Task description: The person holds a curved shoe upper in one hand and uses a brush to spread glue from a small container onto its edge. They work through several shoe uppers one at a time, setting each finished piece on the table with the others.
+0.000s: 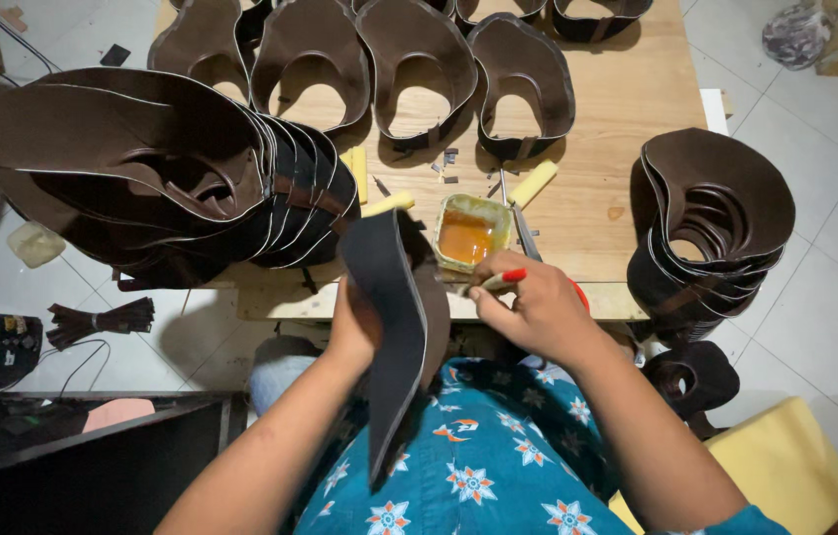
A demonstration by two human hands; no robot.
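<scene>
My left hand (351, 327) grips a dark curved leather piece (389, 317), held on edge over my lap. My right hand (528, 305) holds a small brush with a red handle tip (504, 278), its end against the leather piece near the table's front edge. Just beyond my right hand sits a small square tub of orange glue (470, 232) on the wooden table (617, 119).
A big nested stack of brown leather pieces (161, 168) fills the left. Single looped pieces (417, 69) lie in a row at the back. Another stack (711, 228) hangs off the right edge. Pale yellow sticks (533, 183), metal tweezers (523, 226) and a yellow cushion (785, 466) are nearby.
</scene>
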